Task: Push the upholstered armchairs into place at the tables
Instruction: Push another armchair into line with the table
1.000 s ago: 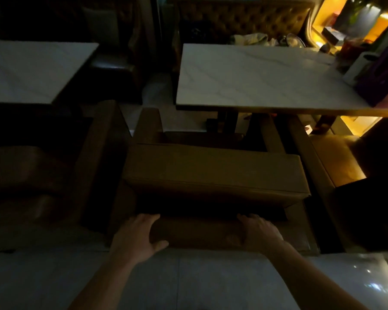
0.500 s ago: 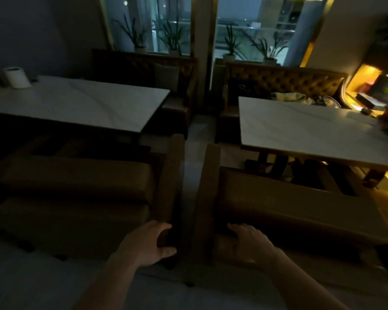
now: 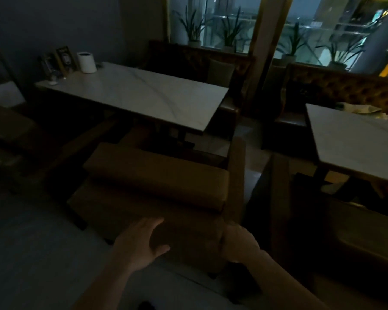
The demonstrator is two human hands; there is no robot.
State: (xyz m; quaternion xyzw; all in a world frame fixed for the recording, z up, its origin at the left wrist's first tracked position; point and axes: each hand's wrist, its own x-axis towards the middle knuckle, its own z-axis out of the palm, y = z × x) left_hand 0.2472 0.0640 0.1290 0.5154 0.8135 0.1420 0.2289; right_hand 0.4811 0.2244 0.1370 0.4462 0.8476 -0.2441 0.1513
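Fingers of the left hand (image 3: 141, 240) lie spread and flat against the back of the armchair (image 3: 157, 175), while the right hand (image 3: 235, 241) curls over the chair's rear right corner; whether it truly grips is too dark to tell. Both hands sit at the chair's back, the left nearer its middle. Straight ahead of them the seat faces the table (image 3: 143, 95), whose long axis runs across the chair's front. Judging by this, the push goes directly forward. A second armchair (image 3: 278, 198) stands just beside, right.
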